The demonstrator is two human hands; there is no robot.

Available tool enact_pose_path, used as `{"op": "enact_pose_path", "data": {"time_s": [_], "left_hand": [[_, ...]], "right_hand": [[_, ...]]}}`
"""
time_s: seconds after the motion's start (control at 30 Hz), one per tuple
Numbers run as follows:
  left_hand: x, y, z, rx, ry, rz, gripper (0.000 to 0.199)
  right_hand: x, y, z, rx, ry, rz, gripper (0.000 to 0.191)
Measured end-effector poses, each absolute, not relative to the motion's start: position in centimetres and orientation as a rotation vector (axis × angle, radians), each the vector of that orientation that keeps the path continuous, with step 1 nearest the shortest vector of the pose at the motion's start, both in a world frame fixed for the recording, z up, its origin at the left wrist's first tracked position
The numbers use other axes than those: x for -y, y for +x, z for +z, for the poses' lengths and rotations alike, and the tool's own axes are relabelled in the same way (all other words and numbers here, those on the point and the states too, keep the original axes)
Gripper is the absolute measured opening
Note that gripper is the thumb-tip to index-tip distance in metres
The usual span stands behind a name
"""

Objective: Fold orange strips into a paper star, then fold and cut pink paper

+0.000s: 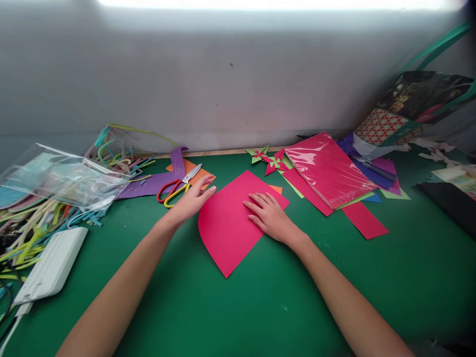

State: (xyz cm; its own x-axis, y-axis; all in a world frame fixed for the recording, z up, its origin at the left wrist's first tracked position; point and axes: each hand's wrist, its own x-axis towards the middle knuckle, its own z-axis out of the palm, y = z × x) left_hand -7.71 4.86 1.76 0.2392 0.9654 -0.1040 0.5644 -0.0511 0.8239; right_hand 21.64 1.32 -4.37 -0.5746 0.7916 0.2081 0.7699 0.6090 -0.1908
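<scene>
A sheet of bright pink-red paper (232, 218) lies on the green tabletop in front of me, turned like a diamond. Its left side bends in a rounded curve, with no sharp corner showing there. My right hand (269, 215) rests flat on the sheet's right half, fingers spread. At the upper left edge, my left hand (193, 198) has its fingers stretched out and the thumb apart; its fingertips are by the paper, and I cannot tell if they press on it. Just beyond the left hand lie scissors (178, 186) with red and yellow handles, blades slightly apart.
Purple paper (152, 184) and orange paper (204, 173) lie near the scissors. Folded paper stars (274, 162) and a wrapped pack of red paper (330, 168) sit at the back right. Left are colourful strips (28, 238) and a white power strip (54, 265). A patterned bag (383, 126) stands far right.
</scene>
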Motion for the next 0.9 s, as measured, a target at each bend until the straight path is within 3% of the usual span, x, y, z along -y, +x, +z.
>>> {"op": "enact_pose_path", "data": {"time_s": [0.1,0.3,0.47,0.6,0.77,0.9], "left_hand": [[-5.3,-9.7,3.0,-1.385,1.853,0.377,0.064],[-4.2,-11.7,6.2,-1.075,2.388,0.124,0.042],[-1.2,-11.9,5.0,-1.026,2.602,0.078,0.066],[0.5,-11.9,2.1,-1.03,2.716,-0.007,0.066],[2.0,-12.1,0.9,-0.998,2.713,-0.096,0.091],[3.6,-11.2,0.6,-1.064,2.793,-0.023,0.091]], "right_hand": [[-1.2,21.4,-4.4,2.541,-1.312,0.097,0.045],[-0.9,20.8,-4.0,2.482,-1.413,0.037,0.043],[-0.5,20.6,-3.1,2.446,-1.46,-0.011,0.033],[-0.4,20.8,-2.3,2.428,-1.467,0.002,0.026],[-0.1,21.1,-1.5,2.444,-1.508,0.047,0.028],[0.1,21.6,-0.9,2.376,-1.516,0.22,0.029]]}}
